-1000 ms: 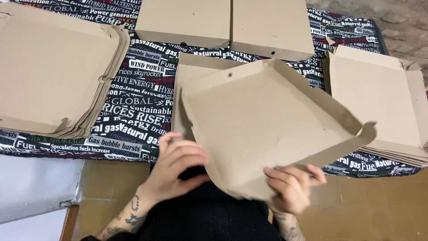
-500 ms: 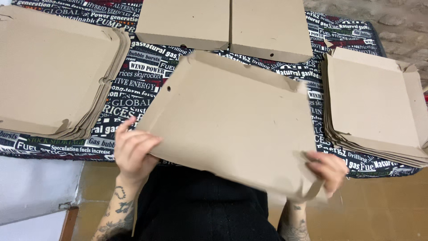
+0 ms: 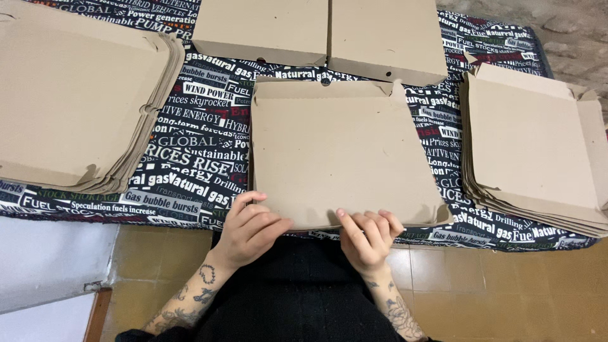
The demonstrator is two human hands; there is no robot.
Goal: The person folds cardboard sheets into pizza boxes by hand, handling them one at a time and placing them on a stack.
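Cardboard box: the flat brown cardboard box (image 3: 342, 155) lies on the surface (image 3: 190, 158), which wears a black cloth printed all over with white lettering; its near edge sits right at both hands, the rest stretching away from them.
Left stack: a pile of flat cardboard blanks (image 3: 76, 101) lies well to the left of the left grip, apart from the box.
Left grip: the left hand (image 3: 250, 228) rests at the box's near left corner, fingers loosely spread and laid on the edge, clamped on nothing; fingertips touch the cardboard.
Right grip: the right hand (image 3: 368, 235) sits just right of the left one at the near edge, fingers curled over the rim and pressing on it, not closed around it.
Far boxes: two folded boxes (image 3: 323, 31) stand side by side beyond the grips, past the far edge of the box.
Right stack: another pile of flat blanks with raised flaps (image 3: 538, 145) lies to the right of the right grip, near the box but apart.
Below: tiled floor (image 3: 506, 291) shows under the forearms.
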